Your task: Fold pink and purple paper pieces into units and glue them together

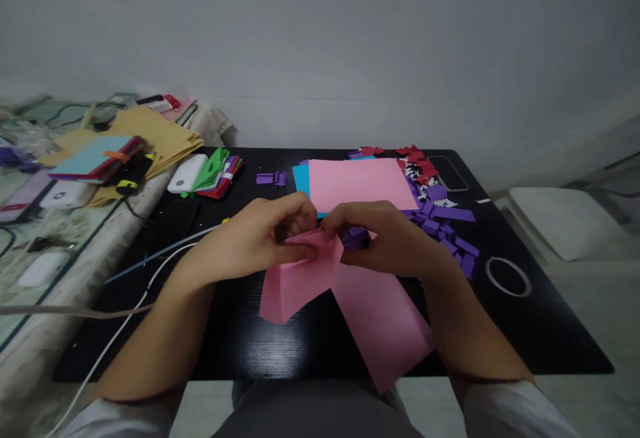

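Note:
Both hands hold a folded piece of pink paper (300, 288) above the black table. My left hand (265, 235) is closed on it, thumb lying across the near face and fingers behind. At its upper right corner, my right hand (377, 235) pinches the paper between thumb and fingers. Another pink sheet (383, 321) lies under the right hand and reaches to the table's front edge. Beyond the hands rests a flat pink sheet (360, 181) on top of blue paper (301, 181). The fingertips behind the folded paper are partly hidden.
Purple paper pieces (450, 228) and red scraps (423, 165) lie in a heap at the right, near a tape ring (509, 277). Bundled coloured papers (220, 175) sit at the back left. A white cable (150, 285) crosses the black table (240, 351) at left.

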A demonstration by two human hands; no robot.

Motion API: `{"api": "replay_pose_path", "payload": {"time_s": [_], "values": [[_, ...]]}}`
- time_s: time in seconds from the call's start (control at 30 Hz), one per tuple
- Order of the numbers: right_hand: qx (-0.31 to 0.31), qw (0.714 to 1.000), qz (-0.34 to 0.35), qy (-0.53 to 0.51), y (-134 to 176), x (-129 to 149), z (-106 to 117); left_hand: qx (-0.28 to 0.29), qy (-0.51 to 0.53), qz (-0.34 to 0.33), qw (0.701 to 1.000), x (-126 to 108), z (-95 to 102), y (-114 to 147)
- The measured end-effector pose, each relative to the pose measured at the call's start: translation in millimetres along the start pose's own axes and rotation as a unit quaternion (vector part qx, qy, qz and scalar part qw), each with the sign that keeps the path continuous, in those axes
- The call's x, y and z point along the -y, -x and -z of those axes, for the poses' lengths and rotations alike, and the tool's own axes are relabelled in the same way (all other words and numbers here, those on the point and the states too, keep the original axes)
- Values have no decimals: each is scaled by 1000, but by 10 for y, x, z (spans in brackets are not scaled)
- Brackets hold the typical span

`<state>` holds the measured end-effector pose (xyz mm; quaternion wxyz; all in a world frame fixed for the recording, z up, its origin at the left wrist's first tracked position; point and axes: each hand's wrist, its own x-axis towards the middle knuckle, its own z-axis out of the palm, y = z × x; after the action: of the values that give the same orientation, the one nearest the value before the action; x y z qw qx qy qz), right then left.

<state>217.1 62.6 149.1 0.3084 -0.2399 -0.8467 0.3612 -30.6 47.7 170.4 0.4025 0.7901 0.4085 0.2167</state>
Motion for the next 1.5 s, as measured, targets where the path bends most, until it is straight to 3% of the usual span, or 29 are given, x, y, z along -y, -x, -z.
{"api": "replay_pose_path", "payload": {"time_s": [0.53,0.93,1.13,1.5], "values": [[-47,998,-1,-38,-2,-2,-100,-29,26,-17,999,5,3,2],[-11,999,-21,-49,12,29,-66,-5,44,-2,999,4,4,1],[45,995,-7,-83,1,41,4,3,24,-1,1000,28,33,-8],[27,998,51,-20,-20,55,-9,37,26,0,999,28,7,-2]]}}
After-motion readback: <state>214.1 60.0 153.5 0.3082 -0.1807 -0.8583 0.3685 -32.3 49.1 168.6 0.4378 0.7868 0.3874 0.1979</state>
